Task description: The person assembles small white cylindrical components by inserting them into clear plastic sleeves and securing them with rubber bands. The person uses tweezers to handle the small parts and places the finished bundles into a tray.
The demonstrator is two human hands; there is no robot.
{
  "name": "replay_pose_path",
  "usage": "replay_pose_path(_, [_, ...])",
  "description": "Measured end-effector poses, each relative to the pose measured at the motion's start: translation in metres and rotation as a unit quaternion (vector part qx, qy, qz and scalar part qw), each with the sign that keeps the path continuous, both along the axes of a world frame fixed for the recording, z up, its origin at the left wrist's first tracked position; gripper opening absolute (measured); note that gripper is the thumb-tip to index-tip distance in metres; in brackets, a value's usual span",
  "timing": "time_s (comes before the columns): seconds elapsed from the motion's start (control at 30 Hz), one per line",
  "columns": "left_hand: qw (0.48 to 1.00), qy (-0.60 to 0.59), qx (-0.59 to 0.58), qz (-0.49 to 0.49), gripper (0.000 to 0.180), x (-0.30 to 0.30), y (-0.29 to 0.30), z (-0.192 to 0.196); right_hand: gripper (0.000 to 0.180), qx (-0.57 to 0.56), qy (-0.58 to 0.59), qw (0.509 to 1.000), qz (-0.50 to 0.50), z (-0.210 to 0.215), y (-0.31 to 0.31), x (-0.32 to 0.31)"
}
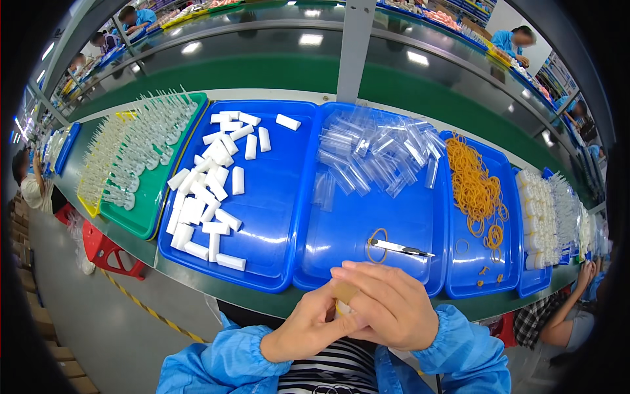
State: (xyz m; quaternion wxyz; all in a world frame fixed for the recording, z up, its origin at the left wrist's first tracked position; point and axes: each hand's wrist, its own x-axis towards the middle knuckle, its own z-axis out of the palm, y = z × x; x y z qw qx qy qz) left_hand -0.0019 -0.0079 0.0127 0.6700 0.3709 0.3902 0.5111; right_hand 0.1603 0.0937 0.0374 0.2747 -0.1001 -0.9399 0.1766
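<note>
Close to my body, at the front edge of the blue trays, my two hands meet. My left hand (307, 326) is closed, with thumb and fingers pressed around a small white-and-yellow piece (342, 307), mostly hidden. Over it curls my right hand (394, 307), its fingers laid across the top and closed on the same piece. A tan wrap (345, 291) shows at the fingers. Just beyond, in the middle blue tray (341, 230), lie a pen-like tool (401, 248) with a dark tip and a single rubber band (377, 244). Clear plastic sleeves (380, 148) are heaped at that tray's far end.
Left of it, a blue tray (269, 217) holds white blocks (216, 174). Further left stands a green tray (141, 223) of clear nozzle-like parts (147, 138). On the right are orange rubber bands (472, 180) and white rolls (535, 217). A metal post (354, 52) rises behind.
</note>
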Motion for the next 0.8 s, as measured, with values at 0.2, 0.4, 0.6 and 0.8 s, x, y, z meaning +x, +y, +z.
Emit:
replay_pose_path(0.2, [0.993, 0.074, 0.046, 0.080, 0.057, 0.007, 0.004, 0.004, 0.064, -0.220, -0.038, 0.974, -0.036, 0.038, 0.017, 0.017])
replay_pose_path(0.4, [0.985, 0.168, 0.032, 0.014, 0.092, 0.007, 0.009, 0.015, 0.050, -0.427, -0.056, 0.901, -0.047, 0.028, 0.015, 0.021])
replay_pose_path(0.6, [0.958, 0.269, 0.102, 0.014, 0.070, 0.004, 0.005, 0.011, 0.049, -0.397, 0.047, 0.911, -0.103, 0.012, 0.011, 0.024])
replay_pose_path(0.8, [0.951, 0.268, 0.154, 0.028, 0.069, 0.000, 0.000, 0.005, 0.050, -0.242, 0.061, 0.965, -0.074, 0.011, 0.006, 0.019])
